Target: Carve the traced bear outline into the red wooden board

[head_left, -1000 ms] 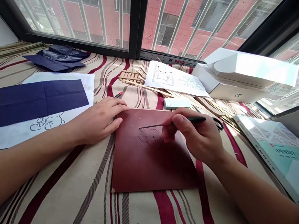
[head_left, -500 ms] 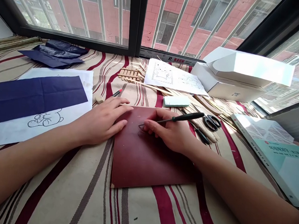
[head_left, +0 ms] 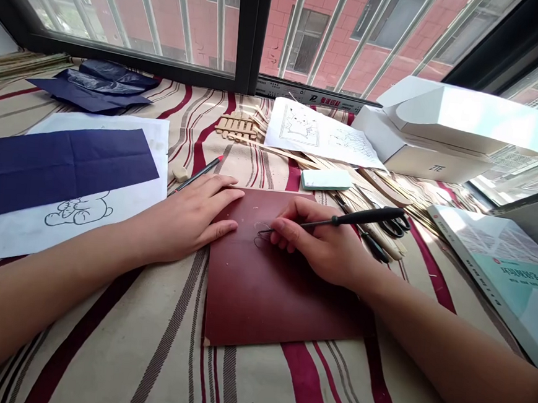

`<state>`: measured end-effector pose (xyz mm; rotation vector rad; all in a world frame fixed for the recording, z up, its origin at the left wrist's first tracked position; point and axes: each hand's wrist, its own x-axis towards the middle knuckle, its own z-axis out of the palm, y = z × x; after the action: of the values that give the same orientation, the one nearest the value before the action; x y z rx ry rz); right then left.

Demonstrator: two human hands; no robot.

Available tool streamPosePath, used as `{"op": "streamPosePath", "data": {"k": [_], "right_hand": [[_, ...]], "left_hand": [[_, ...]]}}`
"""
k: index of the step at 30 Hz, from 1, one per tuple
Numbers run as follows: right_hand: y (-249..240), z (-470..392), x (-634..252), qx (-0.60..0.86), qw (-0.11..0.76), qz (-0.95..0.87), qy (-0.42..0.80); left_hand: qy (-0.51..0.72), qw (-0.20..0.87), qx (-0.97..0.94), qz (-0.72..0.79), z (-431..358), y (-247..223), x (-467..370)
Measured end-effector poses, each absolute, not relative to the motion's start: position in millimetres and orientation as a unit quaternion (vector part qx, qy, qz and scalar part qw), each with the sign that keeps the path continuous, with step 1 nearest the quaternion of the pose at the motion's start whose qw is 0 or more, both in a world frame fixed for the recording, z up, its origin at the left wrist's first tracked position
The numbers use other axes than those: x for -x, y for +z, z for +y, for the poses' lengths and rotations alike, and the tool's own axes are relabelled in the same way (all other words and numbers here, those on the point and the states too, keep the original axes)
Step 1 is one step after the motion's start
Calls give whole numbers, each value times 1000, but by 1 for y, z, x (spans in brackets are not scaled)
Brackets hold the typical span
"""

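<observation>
A dark red board (head_left: pixel 284 302) lies flat on the striped cloth, with a few faint curved lines scratched in its upper middle. My right hand (head_left: pixel 315 239) is closed around the thin metal shaft of a screwdriver (head_left: pixel 365 216), whose black handle points up to the right. Its tip touches the board beside the curved lines; its exact shape is too small to tell. My left hand (head_left: pixel 197 217) lies flat with fingers apart, the fingertips over the board's upper left edge. Just beyond those fingers is a pen (head_left: pixel 201 172), beside a small beige eraser (head_left: pixel 180 174).
At left, dark blue cloth (head_left: pixel 67 164) covers part of a paper with a bear drawing (head_left: pixel 79 211). Behind the board lie a pale green block (head_left: pixel 325 179), wooden strips, scissors (head_left: pixel 395 224) and a drawing sheet (head_left: pixel 321 134). A white box (head_left: pixel 440 159) and a book (head_left: pixel 491 275) stand right.
The screwdriver tip has moved a little over the board and its handle has swung lower to the right. More curved line shows near the tip. The whole view has shifted slightly.
</observation>
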<state>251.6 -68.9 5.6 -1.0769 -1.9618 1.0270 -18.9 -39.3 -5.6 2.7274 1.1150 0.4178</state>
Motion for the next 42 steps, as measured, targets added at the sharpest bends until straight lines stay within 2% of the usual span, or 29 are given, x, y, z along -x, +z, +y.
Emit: {"op": "streamPosePath", "data": {"k": [14, 23, 32, 37, 42], "right_hand": [[12, -68, -256, 397, 305, -782, 371], [8, -69, -255, 408, 330, -756, 392], [12, -66, -259, 380, 294, -805, 348], [11, -68, -264, 360, 306, -817, 330], [8, -71, -262, 379, 342, -765, 392]], "left_hand": [[129, 111, -906, 388, -41, -5, 20], [125, 118, -904, 392, -43, -5, 17], [130, 152, -891, 407, -41, -8, 20], [122, 172, -884, 417, -41, -10, 21], [116, 172, -885, 416, -42, -7, 19]]}}
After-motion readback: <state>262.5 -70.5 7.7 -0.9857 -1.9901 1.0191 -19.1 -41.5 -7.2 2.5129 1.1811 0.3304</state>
